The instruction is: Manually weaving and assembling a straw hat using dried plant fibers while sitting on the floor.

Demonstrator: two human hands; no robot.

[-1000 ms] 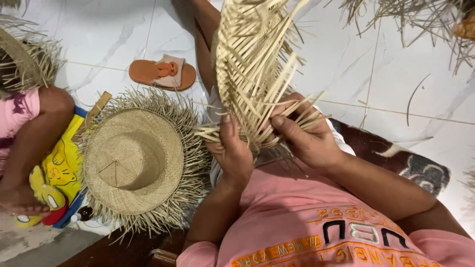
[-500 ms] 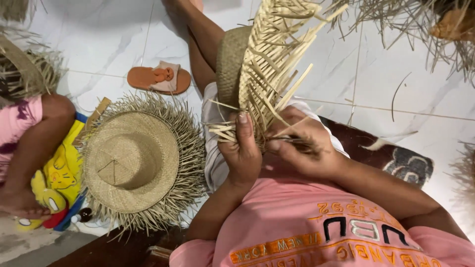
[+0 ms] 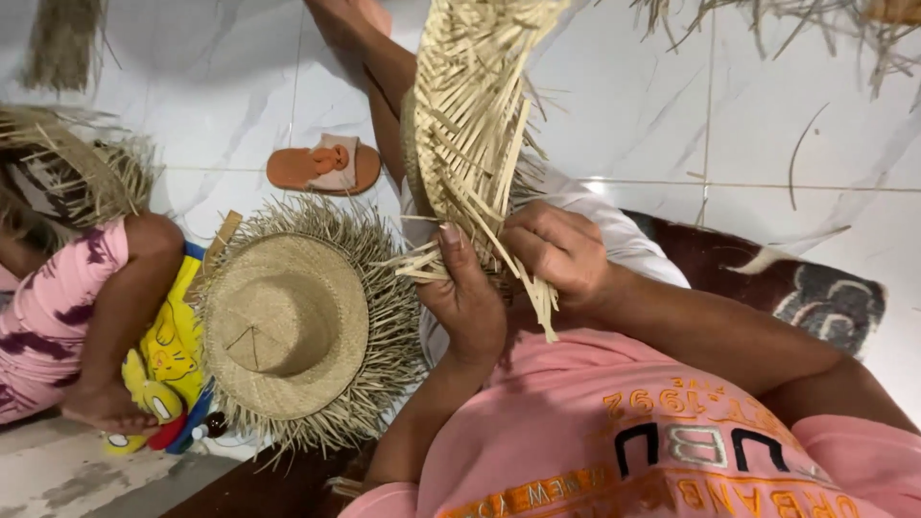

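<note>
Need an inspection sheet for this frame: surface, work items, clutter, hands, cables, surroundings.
Surface: white marbled tile floor.
Work items: unfinished woven straw piece with loose strip ends, held upright.
Clutter: finished straw hat with frayed brim, orange sandal, yellow toy, stray straw strips.
Hands: left hand and right hand both grip the weave's lower strips.
Cables: nothing seen.
Surroundings: another person's knee at left; dark patterned mat.

White tiled floor, evenly lit.
Glossy marbled tiles with thin grout lines; a dark patterned rug lies at right.
</note>
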